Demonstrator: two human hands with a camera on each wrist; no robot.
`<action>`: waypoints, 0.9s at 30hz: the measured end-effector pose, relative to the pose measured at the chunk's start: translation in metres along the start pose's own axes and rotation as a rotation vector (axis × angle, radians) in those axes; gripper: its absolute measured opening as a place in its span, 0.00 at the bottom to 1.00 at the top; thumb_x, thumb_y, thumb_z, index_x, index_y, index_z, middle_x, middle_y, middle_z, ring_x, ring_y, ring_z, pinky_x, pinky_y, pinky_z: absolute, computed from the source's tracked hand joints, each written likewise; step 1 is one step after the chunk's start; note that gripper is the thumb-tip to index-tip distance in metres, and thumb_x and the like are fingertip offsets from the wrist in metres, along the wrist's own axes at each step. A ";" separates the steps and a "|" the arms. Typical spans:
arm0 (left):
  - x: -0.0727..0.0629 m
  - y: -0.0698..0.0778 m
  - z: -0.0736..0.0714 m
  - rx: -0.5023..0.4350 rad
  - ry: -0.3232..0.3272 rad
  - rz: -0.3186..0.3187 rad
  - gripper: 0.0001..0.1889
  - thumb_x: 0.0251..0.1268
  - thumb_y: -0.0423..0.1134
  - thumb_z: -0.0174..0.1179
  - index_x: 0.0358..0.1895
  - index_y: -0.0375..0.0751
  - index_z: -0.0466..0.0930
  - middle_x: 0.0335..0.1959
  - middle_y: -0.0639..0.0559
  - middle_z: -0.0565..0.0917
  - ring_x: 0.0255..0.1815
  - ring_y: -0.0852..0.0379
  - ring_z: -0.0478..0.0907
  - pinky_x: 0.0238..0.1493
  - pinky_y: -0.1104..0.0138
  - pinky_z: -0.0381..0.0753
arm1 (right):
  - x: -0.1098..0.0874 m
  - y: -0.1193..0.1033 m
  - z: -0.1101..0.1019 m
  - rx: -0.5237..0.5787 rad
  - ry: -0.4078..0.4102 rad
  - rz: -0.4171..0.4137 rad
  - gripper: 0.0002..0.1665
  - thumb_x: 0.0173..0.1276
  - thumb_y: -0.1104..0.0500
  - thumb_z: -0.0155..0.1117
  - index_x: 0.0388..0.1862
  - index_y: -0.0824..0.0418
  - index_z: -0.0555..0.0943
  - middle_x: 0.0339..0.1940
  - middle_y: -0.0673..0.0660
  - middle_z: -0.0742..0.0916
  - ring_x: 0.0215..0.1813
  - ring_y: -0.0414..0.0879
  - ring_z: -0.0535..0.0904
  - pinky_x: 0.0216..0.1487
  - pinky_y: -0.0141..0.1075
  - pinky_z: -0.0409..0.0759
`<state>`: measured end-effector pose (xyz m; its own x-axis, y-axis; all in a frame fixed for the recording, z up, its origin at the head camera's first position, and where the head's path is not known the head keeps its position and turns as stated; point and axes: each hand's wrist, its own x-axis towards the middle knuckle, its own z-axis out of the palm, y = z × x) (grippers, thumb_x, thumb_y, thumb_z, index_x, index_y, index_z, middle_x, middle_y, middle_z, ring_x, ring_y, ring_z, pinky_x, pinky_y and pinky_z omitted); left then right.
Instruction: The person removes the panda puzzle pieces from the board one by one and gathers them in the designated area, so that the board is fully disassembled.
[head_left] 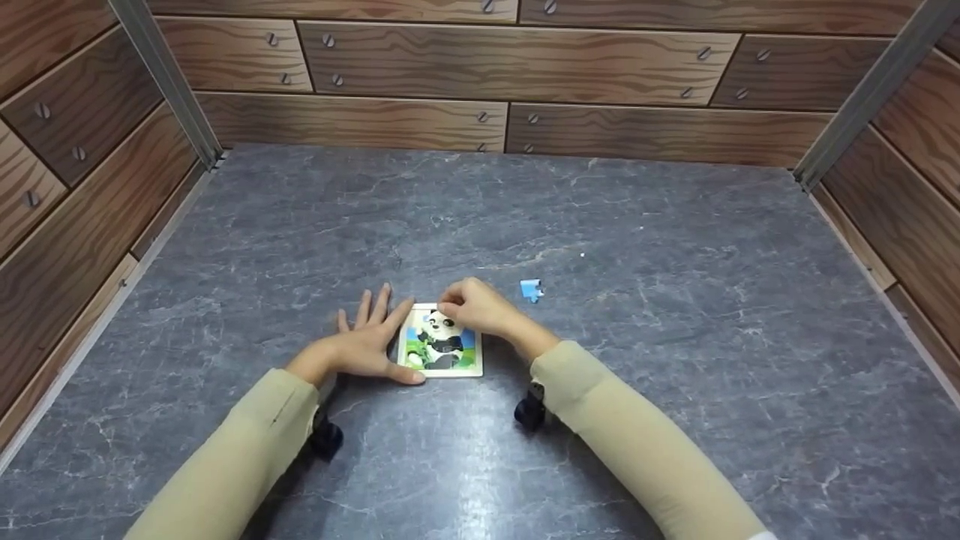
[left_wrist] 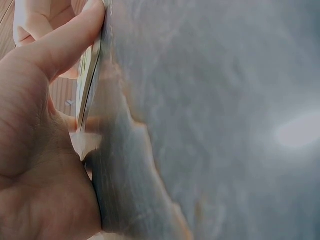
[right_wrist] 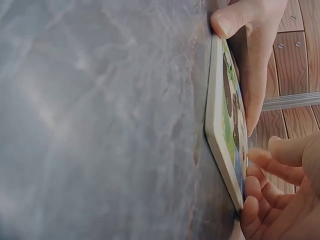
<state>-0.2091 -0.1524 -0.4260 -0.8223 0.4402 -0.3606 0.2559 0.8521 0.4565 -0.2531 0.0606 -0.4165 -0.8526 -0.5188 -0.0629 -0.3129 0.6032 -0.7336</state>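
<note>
A small square panda jigsaw puzzle (head_left: 444, 347) in a pale wooden tray (right_wrist: 216, 107) lies flat on the table. My left hand (head_left: 364, 349) is spread at its left side. The thumb touches the near edge, and the index finger lies along the far left corner. Over the far right part of the puzzle is my right hand (head_left: 480, 307), its fingers curled and fingertips at the picture. In the right wrist view, those fingers (right_wrist: 260, 197) touch the tray's side and surface. Whether they pinch a piece is hidden. A loose blue jigsaw piece (head_left: 531, 289) lies right of the right hand.
The grey marbled table (head_left: 675, 315) extends around the puzzle. Wood-patterned walls (head_left: 517, 67) enclose it at the back and both sides, with metal posts (head_left: 169, 82) in the corners. A tiny white speck (head_left: 582, 255) lies beyond the loose piece.
</note>
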 end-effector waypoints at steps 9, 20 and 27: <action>0.000 -0.001 0.001 -0.002 0.005 0.001 0.63 0.40 0.73 0.61 0.75 0.54 0.30 0.71 0.41 0.19 0.68 0.39 0.13 0.57 0.34 0.20 | 0.003 -0.001 0.000 -0.017 0.003 0.026 0.11 0.67 0.61 0.57 0.37 0.66 0.84 0.27 0.54 0.83 0.28 0.41 0.73 0.34 0.32 0.74; 0.000 -0.001 0.000 -0.005 0.000 0.004 0.63 0.40 0.72 0.61 0.75 0.54 0.30 0.71 0.41 0.19 0.68 0.39 0.13 0.57 0.34 0.20 | 0.007 -0.001 0.001 -0.007 -0.018 0.060 0.08 0.66 0.61 0.57 0.32 0.65 0.80 0.24 0.51 0.79 0.25 0.42 0.73 0.30 0.31 0.72; 0.000 0.000 0.000 -0.010 -0.002 0.001 0.63 0.40 0.73 0.61 0.75 0.54 0.31 0.71 0.41 0.19 0.68 0.39 0.13 0.57 0.34 0.20 | 0.005 0.000 -0.002 0.004 -0.024 0.027 0.08 0.67 0.62 0.56 0.33 0.66 0.80 0.24 0.50 0.77 0.27 0.42 0.71 0.29 0.30 0.70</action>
<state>-0.2094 -0.1524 -0.4257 -0.8210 0.4414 -0.3621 0.2511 0.8488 0.4653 -0.2580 0.0593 -0.4153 -0.8503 -0.5169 -0.0993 -0.2881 0.6149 -0.7341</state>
